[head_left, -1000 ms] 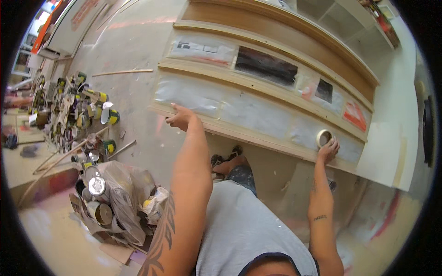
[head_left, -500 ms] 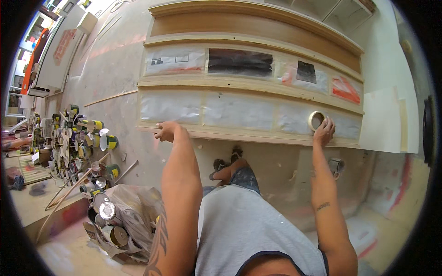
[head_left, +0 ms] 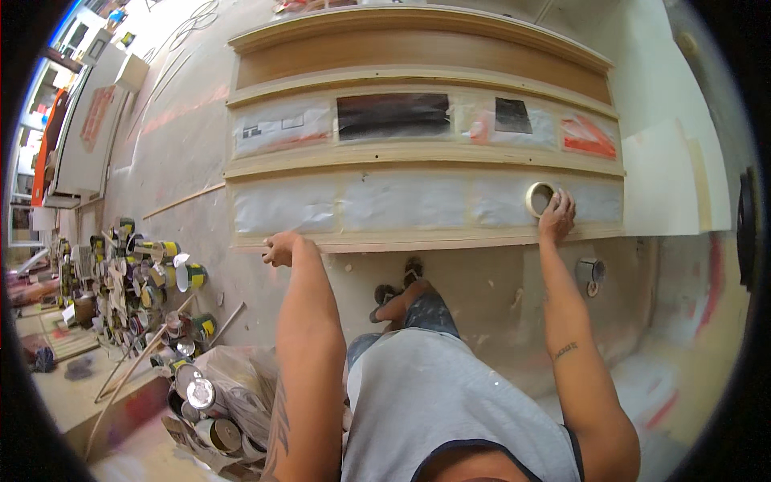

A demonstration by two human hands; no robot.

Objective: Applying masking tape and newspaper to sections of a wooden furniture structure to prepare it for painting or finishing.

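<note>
The long pale-wood frame with film-covered panels [head_left: 418,155] is the landmark. At its near edge, by the left end, is the bare left hand [head_left: 283,249]; over its nearest row, toward the right end, the bare right hand [head_left: 560,214] has the round cream tape roll [head_left: 531,198]. Just right of the frame stands the flat white board [head_left: 666,185]. The thin straight wooden strip [head_left: 183,201] runs left from its left end; farther left and nearer sits the heap of yellow-and-dark cylindrical metal cans [head_left: 193,276]. Well in front of its left end lies the crumpled translucent plastic bag [head_left: 249,386].
</note>
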